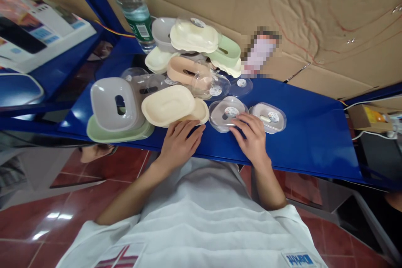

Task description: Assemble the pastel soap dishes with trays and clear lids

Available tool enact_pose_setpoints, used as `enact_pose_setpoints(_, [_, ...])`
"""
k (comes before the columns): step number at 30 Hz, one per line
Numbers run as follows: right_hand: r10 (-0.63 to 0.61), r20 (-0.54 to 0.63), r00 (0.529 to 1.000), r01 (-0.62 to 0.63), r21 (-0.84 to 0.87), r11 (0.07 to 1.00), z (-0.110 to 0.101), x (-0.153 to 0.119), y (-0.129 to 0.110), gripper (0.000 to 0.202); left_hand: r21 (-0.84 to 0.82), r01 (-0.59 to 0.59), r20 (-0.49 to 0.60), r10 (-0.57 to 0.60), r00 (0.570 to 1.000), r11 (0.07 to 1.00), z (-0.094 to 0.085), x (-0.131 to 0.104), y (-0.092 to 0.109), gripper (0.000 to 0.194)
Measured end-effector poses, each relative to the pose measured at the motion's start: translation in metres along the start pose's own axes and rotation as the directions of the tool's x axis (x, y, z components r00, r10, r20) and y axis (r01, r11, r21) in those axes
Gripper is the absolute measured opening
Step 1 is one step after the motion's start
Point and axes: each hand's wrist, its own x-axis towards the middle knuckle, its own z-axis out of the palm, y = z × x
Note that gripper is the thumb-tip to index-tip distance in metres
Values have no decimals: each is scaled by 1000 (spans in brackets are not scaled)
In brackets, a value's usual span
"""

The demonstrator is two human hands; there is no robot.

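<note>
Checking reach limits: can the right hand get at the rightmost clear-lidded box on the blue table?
Likely yes: the right hand, fingers at the neighbouring box, is close beside the rightmost box, and nothing seems to block its top or right side.

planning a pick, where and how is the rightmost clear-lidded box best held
Probably by the near and far sides of the rightmost clear-lidded box, coming from the right. It looks longer left to right, with blue tabletop beyond its right end; the right hand and another clear-lidded box crowd its left.
</note>
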Motion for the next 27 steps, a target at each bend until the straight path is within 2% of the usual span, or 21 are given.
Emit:
enact_pose_setpoints(4, [121, 22, 992, -120, -59, 991, -13, -2, 18, 24, -42, -61, -10, 61, 998, 997, 1, -2, -2, 33])
enact_pose_setpoints(7, [192, 47, 980, -185, -121, 975, -24, -4, 38, 30, -91, -46, -46, 42, 998, 995, 2, -4, -2, 36])
enact_pose_setpoints(9, [203, 24, 979, -195, -184, 963, -28, -4, 45, 31, -112, -33, -77, 25, 997, 993, 3, -4, -2, 40])
enact_pose_setpoints(11, [181, -16, 983, -180, -210, 961, -28, -5, 41, 30, -122, -42, -108, 29, 994, 992, 3, -4, -1, 41])
enact_pose_setpoints(13, [117, -2, 993, -116, -182, 977, -24, -7, 27, 27, -117, -60, -140, 43, 989, 991, 0, -4, -1, 39])
enact_pose_setpoints(15, [33, 82, 996, -22, -129, 991, -18, -11, 9, 25, -92, -64, -177, 47, 983, 994, -5, -7, -2, 35])
enact_pose_setpoints(18, [-44, 187, 981, 59, -77, 995, -10, -19, -8, 26, -5, 1, -212, -2, 977, 1000, -16, -18, -7, 29])
enact_pose_setpoints(21, [-29, 207, 978, 46, -77, 996, -6, -26, -7, 31, 56, 57, -138, -49, 989, 997, -26, -33, -13, 27])
enact_pose_setpoints(24, [11, 248, 969, 19, -120, 993, -6, -26, 1, 42, 57, 31, -44, -29, 999, 998, -29, -39, -17, 32])
enact_pose_setpoints(27, [18, 294, 956, 26, -145, 989, -7, -23, 4, 52, 50, 11, 19, -12, 1000, 999, -26, -35, -18, 38])
